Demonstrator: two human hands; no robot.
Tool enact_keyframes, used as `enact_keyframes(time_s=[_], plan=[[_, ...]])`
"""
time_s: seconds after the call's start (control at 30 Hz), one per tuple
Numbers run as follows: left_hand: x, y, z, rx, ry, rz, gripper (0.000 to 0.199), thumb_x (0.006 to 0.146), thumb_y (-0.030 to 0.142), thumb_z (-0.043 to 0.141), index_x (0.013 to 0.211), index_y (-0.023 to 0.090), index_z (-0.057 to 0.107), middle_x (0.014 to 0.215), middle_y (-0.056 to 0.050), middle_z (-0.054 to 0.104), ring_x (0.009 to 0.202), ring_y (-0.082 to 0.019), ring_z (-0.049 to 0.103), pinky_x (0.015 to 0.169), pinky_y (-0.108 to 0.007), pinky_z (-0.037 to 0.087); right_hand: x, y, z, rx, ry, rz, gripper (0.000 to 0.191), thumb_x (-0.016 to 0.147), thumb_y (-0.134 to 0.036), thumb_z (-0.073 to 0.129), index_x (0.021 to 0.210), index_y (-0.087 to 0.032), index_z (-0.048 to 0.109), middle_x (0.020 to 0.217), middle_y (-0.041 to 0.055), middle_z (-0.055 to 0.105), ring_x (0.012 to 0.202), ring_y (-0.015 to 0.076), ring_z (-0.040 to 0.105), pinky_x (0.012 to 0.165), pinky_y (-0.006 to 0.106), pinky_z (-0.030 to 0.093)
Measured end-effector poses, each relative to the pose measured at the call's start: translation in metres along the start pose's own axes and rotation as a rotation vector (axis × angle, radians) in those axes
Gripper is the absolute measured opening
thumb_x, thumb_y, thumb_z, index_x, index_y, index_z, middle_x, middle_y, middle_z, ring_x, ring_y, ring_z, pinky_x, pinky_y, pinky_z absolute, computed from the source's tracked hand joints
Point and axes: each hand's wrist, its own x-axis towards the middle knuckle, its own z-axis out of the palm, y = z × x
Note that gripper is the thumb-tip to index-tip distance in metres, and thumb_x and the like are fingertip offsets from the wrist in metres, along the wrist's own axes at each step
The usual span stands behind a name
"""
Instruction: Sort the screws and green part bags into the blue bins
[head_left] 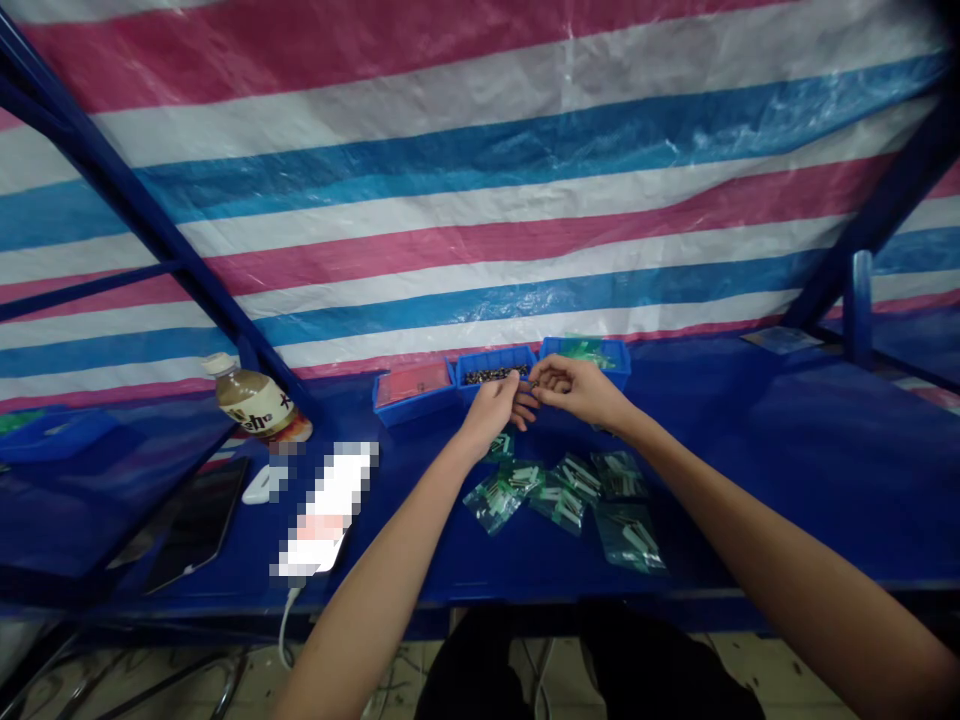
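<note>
My left hand and my right hand meet just in front of three small blue bins. The fingers of my right hand are pinched at the fingertips of my left, whose fingers are curled. Whatever lies between them is too small to make out. Behind my left hand, the middle bin holds many small dark metal pieces. Below my hands lie several small clear bags with white and dark slender pieces inside.
The left bin holds red flat packets; the right bin holds green-tinted bags. A phone with a cable, a white case, a dark tablet and a drink bottle stand left on the blue table.
</note>
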Motion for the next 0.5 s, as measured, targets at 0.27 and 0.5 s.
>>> enact_keyframes(time_s=[0.27, 0.5], plan=[[0.000, -0.004, 0.003, -0.562, -0.007, -0.321, 0.024, 0.097, 0.014, 0.044, 0.084, 0.007, 0.063, 0.075, -0.014, 0.072, 0.072, -0.021, 0.073, 0.091, -0.041, 0.056, 0.001, -0.002, 0.003, -0.234, -0.120, -0.039, 0.029, 0.084, -0.020, 0.057, 0.112, -0.018, 0.063, 0.074, 0.0004, 0.065, 0.069, 0.0149, 0.059, 0.066, 0.027, 0.044], [0.004, -0.009, -0.004, -0.597, 0.017, -0.287, 0.016, 0.092, 0.007, 0.051, 0.085, 0.005, 0.066, 0.080, -0.014, 0.074, 0.078, -0.021, 0.074, 0.099, -0.041, 0.054, 0.001, 0.006, -0.001, -0.224, -0.066, -0.025, 0.026, 0.084, -0.028, 0.063, 0.107, -0.018, 0.065, 0.081, 0.0037, 0.068, 0.072, 0.0168, 0.061, 0.066, 0.029, 0.045]])
